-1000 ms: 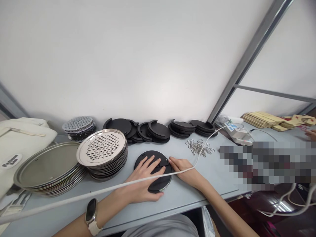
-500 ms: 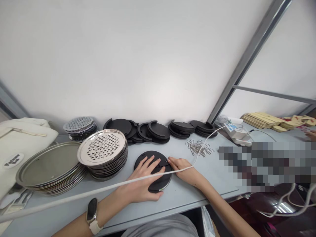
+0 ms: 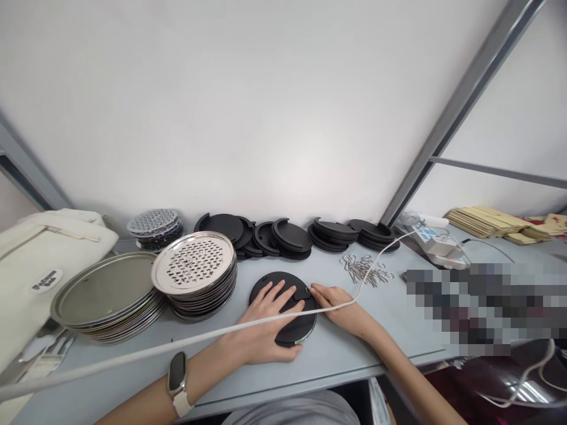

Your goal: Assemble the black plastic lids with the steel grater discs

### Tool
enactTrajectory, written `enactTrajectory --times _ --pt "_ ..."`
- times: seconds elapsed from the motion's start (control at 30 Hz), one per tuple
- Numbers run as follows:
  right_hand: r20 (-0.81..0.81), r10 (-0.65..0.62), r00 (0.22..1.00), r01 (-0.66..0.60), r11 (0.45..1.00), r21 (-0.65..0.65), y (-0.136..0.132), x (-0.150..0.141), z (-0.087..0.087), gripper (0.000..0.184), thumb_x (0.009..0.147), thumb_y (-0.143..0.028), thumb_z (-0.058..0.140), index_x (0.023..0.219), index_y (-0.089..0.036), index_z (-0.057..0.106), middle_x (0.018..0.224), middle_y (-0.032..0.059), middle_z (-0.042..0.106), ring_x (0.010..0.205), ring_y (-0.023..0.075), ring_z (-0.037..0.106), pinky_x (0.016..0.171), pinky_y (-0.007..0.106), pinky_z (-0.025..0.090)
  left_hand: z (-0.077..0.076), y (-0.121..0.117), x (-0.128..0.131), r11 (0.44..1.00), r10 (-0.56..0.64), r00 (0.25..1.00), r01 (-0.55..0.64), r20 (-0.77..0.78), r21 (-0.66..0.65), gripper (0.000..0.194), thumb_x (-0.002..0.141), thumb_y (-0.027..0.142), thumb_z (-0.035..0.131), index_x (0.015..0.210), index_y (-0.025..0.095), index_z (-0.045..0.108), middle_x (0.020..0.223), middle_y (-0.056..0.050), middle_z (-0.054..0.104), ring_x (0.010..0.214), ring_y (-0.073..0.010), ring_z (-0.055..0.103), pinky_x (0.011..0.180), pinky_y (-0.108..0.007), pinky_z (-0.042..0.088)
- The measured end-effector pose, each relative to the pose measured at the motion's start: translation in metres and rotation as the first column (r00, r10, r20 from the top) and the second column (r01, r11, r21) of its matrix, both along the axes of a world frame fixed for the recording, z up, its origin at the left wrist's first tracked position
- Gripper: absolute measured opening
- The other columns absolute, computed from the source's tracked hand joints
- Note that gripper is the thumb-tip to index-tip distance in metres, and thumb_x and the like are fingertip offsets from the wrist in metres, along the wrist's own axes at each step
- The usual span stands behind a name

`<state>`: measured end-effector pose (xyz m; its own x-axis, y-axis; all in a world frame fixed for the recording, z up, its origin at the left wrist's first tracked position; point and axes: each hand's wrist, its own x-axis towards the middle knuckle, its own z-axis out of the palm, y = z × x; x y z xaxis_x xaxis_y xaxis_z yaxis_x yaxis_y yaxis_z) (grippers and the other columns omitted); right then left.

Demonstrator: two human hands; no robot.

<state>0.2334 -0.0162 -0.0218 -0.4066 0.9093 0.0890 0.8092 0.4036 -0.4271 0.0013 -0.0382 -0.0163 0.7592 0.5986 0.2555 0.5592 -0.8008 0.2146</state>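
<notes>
A round black disc lies on the table in front of me. My left hand is spread flat over it, fingers apart, pressing it from above. At the disc's right edge, the fingertips of my right hand are pinched together on a small metal hook; only its ring end shows, the rest being hidden by the fingers. Beyond that hand is a loose pile of metal hooks. A white cable crosses in front of both hands.
Stacked perforated metal discs and larger round metal plates stand to the left beside a cream bag. Black round holders line the wall. Wooden pieces and a white device are at right.
The whole scene sits slightly further right as my head has turned a little left. Both hands keep nearly the same pose on the disc and at its edge.
</notes>
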Motion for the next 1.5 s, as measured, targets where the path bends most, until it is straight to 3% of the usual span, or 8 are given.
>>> enactTrajectory --times 0.23,0.8,1.1,1.33,1.5 --pt "-0.027 0.005 1.0 -0.004 0.999 0.032 0.0 0.0 -0.003 0.032 0.098 -0.03 0.029 0.073 -0.022 0.048 0.06 -0.0013 0.053 0.054 0.0139 0.049 0.056 0.025 0.033 0.002 0.001 0.0 1.0 -0.01 1.0 0.01 0.0 -0.014 0.075 0.073 0.045 0.066 0.14 0.023 0.039 0.149 -0.01 0.03 0.137 -0.0345 0.025 0.112 -0.053 0.018" --pt "-0.135 0.018 0.991 -0.021 0.999 -0.027 0.001 0.0 0.004 0.039 0.097 -0.033 0.032 0.062 -0.019 0.043 0.054 -0.0042 0.044 0.052 0.0104 0.04 0.053 0.023 0.029 0.006 -0.001 -0.001 1.0 0.0 0.999 -0.001 -0.054 -0.019 0.076 0.072 0.041 0.067 0.14 0.023 0.038 0.15 -0.011 0.03 0.137 -0.0334 0.025 0.111 -0.053 0.019" --pt "-0.118 0.012 0.993 -0.014 1.0 -0.02 0.003 0.004 -0.011 0.035 0.089 -0.025 0.039 0.055 -0.019 0.033 0.049 -0.006 0.029 0.048 0.0086 0.026 0.048 0.023 0.021 -0.001 0.003 -0.003 0.999 0.051 0.997 -0.052 -0.057 -0.006 0.076 0.078 0.048 0.064 0.143 0.025 0.032 0.151 -0.011 0.027 0.138 -0.0366 0.019 0.11 -0.056 0.02" --pt "-0.063 -0.008 0.998 0.012 0.998 0.068 -0.001 -0.001 -0.01 0.032 0.091 -0.027 0.039 0.06 -0.02 0.037 0.05 -0.0059 0.032 0.045 0.0094 0.029 0.049 0.024 0.021 -0.006 0.011 -0.008 0.995 0.097 0.995 -0.096 -0.036 0.03 0.08 0.076 0.044 0.067 0.144 0.026 0.03 0.151 -0.008 0.027 0.138 -0.0362 0.02 0.11 -0.055 0.021" --pt "-0.141 -0.048 0.989 0.064 0.992 0.109 0.001 0.0 -0.009 0.023 0.094 -0.031 0.038 0.073 -0.022 0.044 0.054 -0.0054 0.04 0.046 0.0114 0.036 0.05 0.024 0.026 -0.006 0.011 -0.009 0.998 0.056 0.997 -0.054 -0.046 0.041 0.078 0.079 0.043 0.065 0.145 0.024 0.028 0.152 -0.01 0.026 0.138 -0.0349 0.019 0.11 -0.054 0.02"
